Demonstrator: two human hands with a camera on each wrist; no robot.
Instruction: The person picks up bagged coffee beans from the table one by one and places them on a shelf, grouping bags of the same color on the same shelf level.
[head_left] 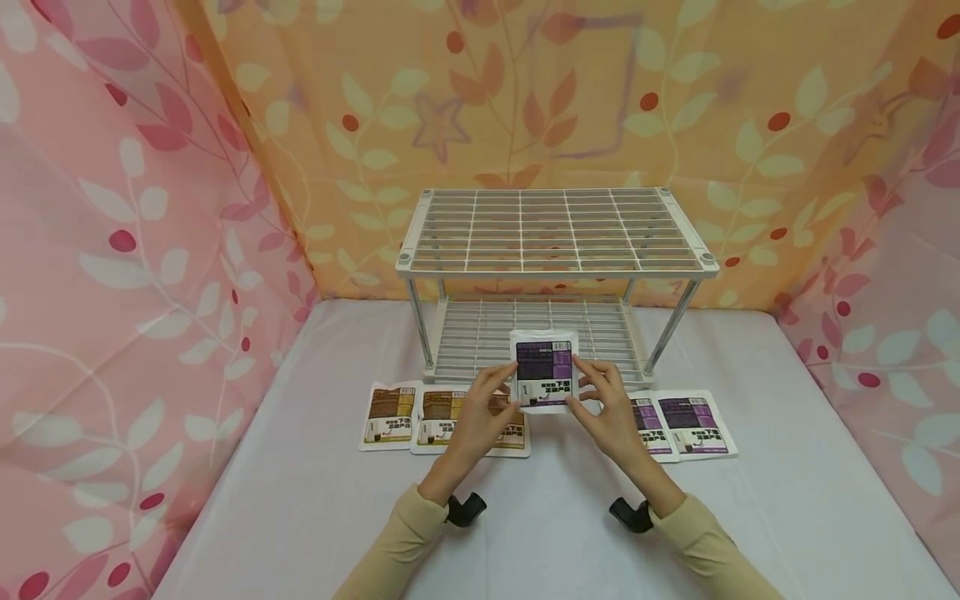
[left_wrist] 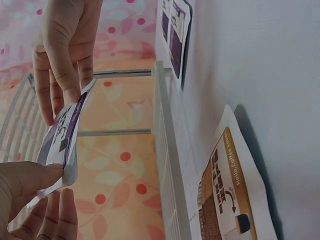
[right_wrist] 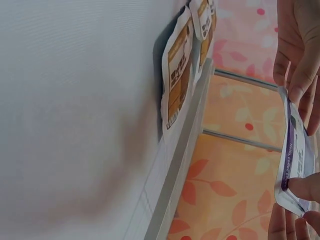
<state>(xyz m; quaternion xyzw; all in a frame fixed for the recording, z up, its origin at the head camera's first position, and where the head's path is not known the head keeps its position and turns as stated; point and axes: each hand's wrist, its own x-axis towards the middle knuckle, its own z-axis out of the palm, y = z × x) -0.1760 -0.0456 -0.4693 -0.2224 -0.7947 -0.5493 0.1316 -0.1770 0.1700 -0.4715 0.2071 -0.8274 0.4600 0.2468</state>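
A white pouch with a purple label [head_left: 545, 372] is held up between both hands in front of the wire rack, its printed face toward the head camera. My left hand [head_left: 477, 419] pinches one side edge, thumb on the printed face and fingers behind, as the left wrist view shows. At the opposite edge my right hand [head_left: 611, 417] pinches it likewise. Below the left hand, several white pouches with brown labels [head_left: 390, 417] lie in an overlapping row, partly covered by that hand. Purple-labelled pouches [head_left: 693, 425] lie on the table beyond the right hand, partly hidden by it.
A two-tier white wire rack [head_left: 555, 271] with metal posts [head_left: 672, 325] stands at the back of the white-covered table [head_left: 540, 533]. Patterned cloth walls [head_left: 187, 250] enclose the table at left, back and right. Black fittings [head_left: 467, 510] sit at both wrists.
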